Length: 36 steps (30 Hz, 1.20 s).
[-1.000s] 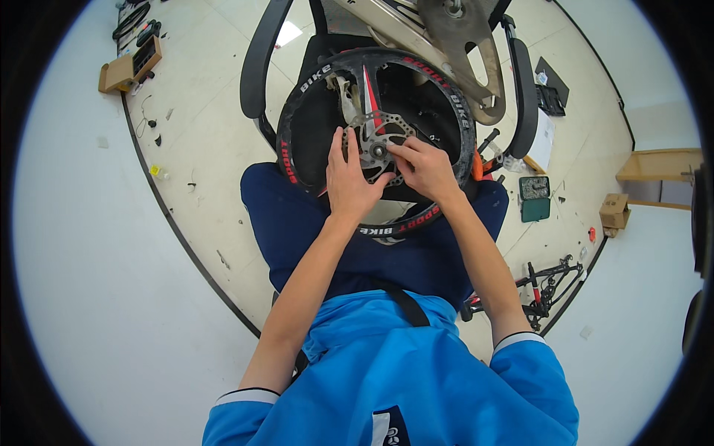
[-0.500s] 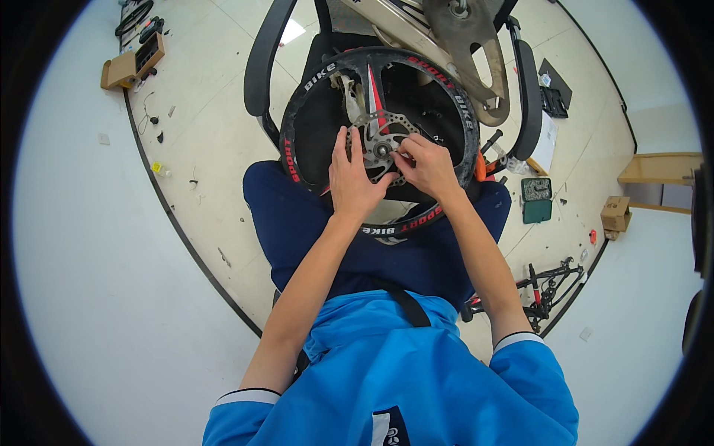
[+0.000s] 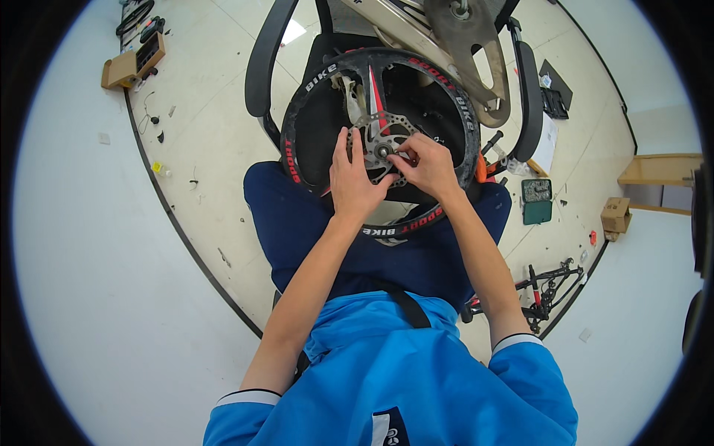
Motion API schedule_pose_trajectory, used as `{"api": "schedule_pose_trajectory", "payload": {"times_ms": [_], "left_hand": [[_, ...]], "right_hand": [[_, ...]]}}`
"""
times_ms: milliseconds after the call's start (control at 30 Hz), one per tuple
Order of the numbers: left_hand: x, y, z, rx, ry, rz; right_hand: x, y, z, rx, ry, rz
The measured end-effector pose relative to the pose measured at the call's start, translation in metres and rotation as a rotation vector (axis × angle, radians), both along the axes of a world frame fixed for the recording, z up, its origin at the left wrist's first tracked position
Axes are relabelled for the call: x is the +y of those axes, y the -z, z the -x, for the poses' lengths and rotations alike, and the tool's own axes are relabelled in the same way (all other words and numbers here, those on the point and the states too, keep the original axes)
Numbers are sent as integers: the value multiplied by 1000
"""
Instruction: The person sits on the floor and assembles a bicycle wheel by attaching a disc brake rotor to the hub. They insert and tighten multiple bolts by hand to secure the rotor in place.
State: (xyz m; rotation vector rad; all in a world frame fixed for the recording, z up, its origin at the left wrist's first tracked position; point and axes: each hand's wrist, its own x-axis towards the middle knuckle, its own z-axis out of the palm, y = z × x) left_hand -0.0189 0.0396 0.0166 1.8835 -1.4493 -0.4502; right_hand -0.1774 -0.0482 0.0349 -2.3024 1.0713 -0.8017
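A black bicycle wheel [image 3: 291, 111] with red and white lettering lies flat across my thighs and the front of a chair seat. At its centre a silver brake disc [image 3: 401, 121] surrounds the hub axle [image 3: 383, 151]. My left hand [image 3: 352, 182] rests on the disc's left side, fingers stretched out and thumb apart, steadying nothing I can see besides it. Beside the axle, the thumb and fingertips of my right hand [image 3: 431, 169] are pinched together. Whatever lies between those fingertips is too small or hidden to name.
Black armrests [image 3: 257, 70] flank the wheel. Beyond it a beige bicycle frame [image 3: 394, 21] leans over the chair. An orange-handled tool [image 3: 481, 167] sits by the wheel's right edge. On the floor are a green case [image 3: 537, 211], a black bicycle frame [image 3: 537, 296] and an opened cardboard box [image 3: 119, 72].
My right fingertips have shifted very slightly beside the axle, still pinched. The left hand stays in place on the disc, and the wheel has hardly moved.
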Motion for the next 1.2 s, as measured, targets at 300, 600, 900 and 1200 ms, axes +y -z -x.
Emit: {"api": "schedule_pose_trajectory", "payload": {"times_ms": [300, 600, 900, 1200], "left_hand": [[0, -1, 0, -27, 0, 25], [1, -1, -1, -37, -5, 30], [1, -1, -1, -24, -1, 24], [1, -3, 0, -81, -3, 34]], "right_hand": [[0, -2, -2, 18, 19, -21], [1, 1, 1, 0, 6, -27], [1, 2, 2, 21, 44, 3], [-41, 15, 60, 173, 298, -121]]}}
